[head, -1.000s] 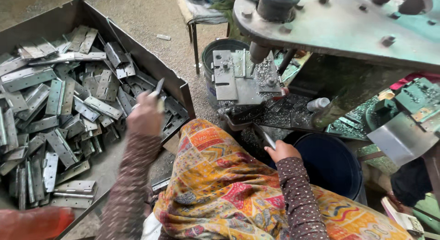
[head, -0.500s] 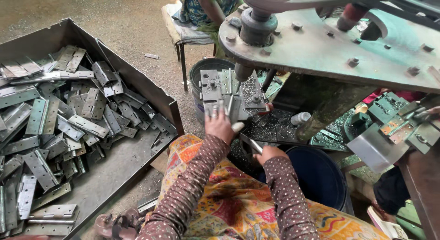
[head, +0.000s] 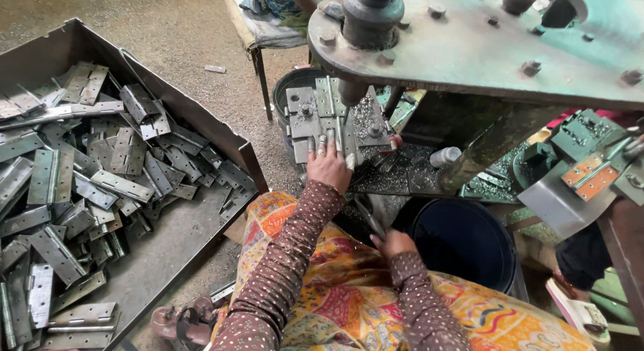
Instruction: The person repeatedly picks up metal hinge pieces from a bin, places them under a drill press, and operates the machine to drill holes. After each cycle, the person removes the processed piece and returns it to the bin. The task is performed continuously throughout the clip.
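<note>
A big metal tray (head: pixel 201 123) on the left holds a heap of steel hinges (head: pixel 74 190). Near right stands a dark bucket (head: pixel 463 240), contents unclear. The left hand (head: pixel 329 166) presses a hinge (head: pixel 327 120) onto the press plate (head: pixel 329 123); the right hand (head: pixel 392 242) grips a thin metal rod (head: pixel 367 218).

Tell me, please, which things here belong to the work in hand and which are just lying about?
In use: left hand pressing a hinge on the press die block; right hand gripping a thin metal tool; tray of hinges.

Lying about: dark blue bucket, sandals, stool.
</note>
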